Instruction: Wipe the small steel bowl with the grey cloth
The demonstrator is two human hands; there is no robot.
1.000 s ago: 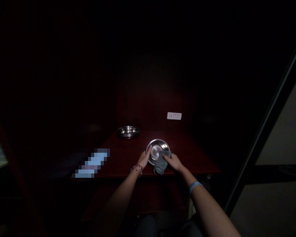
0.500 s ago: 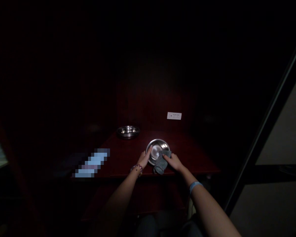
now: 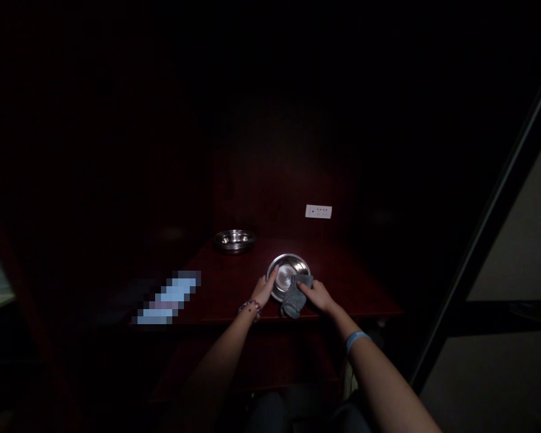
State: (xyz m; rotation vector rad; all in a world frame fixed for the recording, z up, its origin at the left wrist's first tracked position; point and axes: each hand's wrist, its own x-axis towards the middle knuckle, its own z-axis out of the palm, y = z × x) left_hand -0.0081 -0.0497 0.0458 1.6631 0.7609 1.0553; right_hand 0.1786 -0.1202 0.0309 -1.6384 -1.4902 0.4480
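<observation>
A shiny metal bowl (image 3: 285,275) is tilted toward me above the front part of the dark red desk (image 3: 342,294). My left hand (image 3: 265,290) grips its left rim, thumb laid over the inside and the other fingers hidden behind. At the lower right rim, my right hand (image 3: 318,294) is closed on a grey cloth (image 3: 294,300), with the thumb on top. The cloth lies over the bowl's edge and hangs below it. Further back on the left stand stacked metal bowls (image 3: 234,242).
A white socket panel (image 3: 318,211) is set in the back wall. A pixelated bright patch (image 3: 171,299) lies at the desk's left. Below the desktop is a lower shelf (image 3: 279,361). A slanted dark frame edge (image 3: 487,216) runs along the right side. The surroundings are very dark.
Almost nothing differs. Both hands keep their hold on the bowl and the cloth, whose hanging part has shifted very slightly.
</observation>
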